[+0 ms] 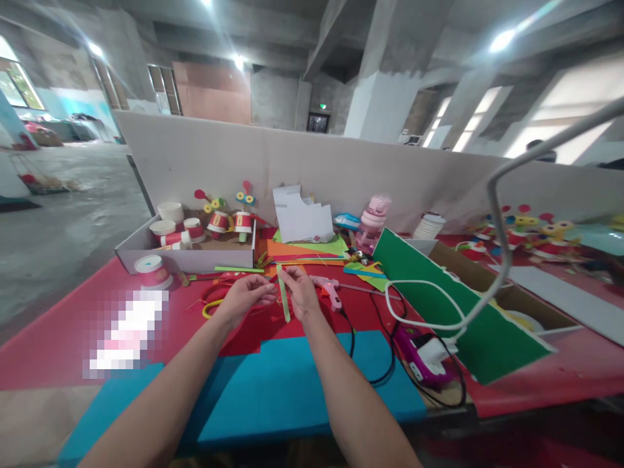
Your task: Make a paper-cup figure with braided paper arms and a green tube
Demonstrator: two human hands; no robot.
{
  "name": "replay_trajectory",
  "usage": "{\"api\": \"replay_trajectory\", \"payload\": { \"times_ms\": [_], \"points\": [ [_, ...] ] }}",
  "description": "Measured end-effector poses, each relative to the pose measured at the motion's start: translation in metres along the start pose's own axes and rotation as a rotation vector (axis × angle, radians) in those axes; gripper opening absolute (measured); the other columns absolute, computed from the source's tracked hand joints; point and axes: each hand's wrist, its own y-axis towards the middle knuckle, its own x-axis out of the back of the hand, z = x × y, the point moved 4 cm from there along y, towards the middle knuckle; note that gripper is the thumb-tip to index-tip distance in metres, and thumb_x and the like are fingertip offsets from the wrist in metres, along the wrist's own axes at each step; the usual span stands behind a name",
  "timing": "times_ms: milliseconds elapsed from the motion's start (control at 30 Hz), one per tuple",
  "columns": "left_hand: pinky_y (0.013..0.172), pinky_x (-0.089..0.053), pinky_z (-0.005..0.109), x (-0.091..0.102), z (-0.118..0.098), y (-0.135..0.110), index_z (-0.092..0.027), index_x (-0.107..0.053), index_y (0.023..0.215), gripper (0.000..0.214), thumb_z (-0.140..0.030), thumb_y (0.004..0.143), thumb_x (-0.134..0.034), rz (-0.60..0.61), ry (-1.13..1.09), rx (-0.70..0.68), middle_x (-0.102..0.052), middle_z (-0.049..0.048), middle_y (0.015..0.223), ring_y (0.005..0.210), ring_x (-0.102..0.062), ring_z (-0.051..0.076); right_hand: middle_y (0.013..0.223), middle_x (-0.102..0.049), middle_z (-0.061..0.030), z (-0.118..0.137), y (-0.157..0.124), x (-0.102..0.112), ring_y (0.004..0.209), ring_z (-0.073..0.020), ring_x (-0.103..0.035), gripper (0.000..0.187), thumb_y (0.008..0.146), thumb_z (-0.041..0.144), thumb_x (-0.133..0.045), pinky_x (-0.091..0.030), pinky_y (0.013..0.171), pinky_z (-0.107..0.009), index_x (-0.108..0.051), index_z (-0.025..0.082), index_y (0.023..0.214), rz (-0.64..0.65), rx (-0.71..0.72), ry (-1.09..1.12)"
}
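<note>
My right hand [301,296] pinches a light green paper strip [284,300], which hangs down between my two hands above the red tabletop. Just left of the strip, my left hand [247,296] has its fingers curled together; whatever they hold, if anything, is too small to make out. Scissors with a yellow handle [209,309] lie beside my left wrist, partly hidden. To the right of my right hand rests a pink glue gun [333,296] with a dark cord. Under my forearms is blue sheet material [287,370].
A white box [190,260] at the back left holds paper cups and cup figures. A white paper cup [151,270] stands before it. Coloured paper sheets [302,250] lie behind my hands. Rightward are a purple power strip [422,361], a green panel [453,312] and a looping white cable [500,214].
</note>
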Motion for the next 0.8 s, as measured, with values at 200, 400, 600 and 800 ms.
{"api": "replay_trajectory", "payload": {
  "times_ms": [200,400,600,800],
  "points": [
    [0.056,-0.043,0.02,-0.005,0.0,0.0,-0.013,-0.06,0.065,0.032,-0.035,0.058,-0.082,-0.075,0.144,-0.143,-0.059,-0.0024,0.06,0.056,-0.053,0.007,0.067,-0.057,0.0054,-0.016,-0.008,-0.015,0.061,-0.0094,-0.054,0.036,0.053,0.036,-0.084,-0.046,0.059,-0.022,-0.057,0.02,0.07,0.11,-0.135,0.084],
    [0.052,-0.044,0.02,0.015,-0.018,0.0,-0.016,-0.054,0.069,0.033,-0.032,0.058,-0.081,-0.068,-0.04,-0.108,-0.061,-0.0022,0.059,0.051,-0.053,0.009,0.066,-0.058,0.0074,0.011,-0.002,0.003,0.061,-0.0074,-0.056,0.036,0.057,0.037,-0.083,-0.048,0.063,-0.021,-0.055,0.023,0.075,0.011,-0.039,0.132],
    [0.049,-0.045,0.02,0.055,-0.027,0.008,-0.016,-0.055,0.074,0.037,-0.037,0.057,-0.081,-0.201,-0.025,-0.159,-0.06,-0.0028,0.059,0.05,-0.055,0.009,0.057,-0.057,0.0065,0.006,0.0,0.016,0.047,-0.0077,-0.049,0.035,0.058,0.042,-0.082,-0.042,0.048,-0.021,-0.058,0.02,0.073,0.173,-0.15,-0.219],
    [0.047,-0.041,0.019,0.061,-0.024,0.012,-0.016,-0.055,0.07,0.036,-0.04,0.059,-0.079,-0.225,0.04,-0.227,-0.057,-0.0038,0.055,0.048,-0.051,0.008,0.076,-0.068,-0.0034,-0.01,-0.012,-0.001,0.071,-0.0186,-0.063,0.009,0.081,0.03,-0.065,-0.047,0.066,-0.03,-0.066,0.021,0.082,0.283,0.086,-0.967]
  ]
}}
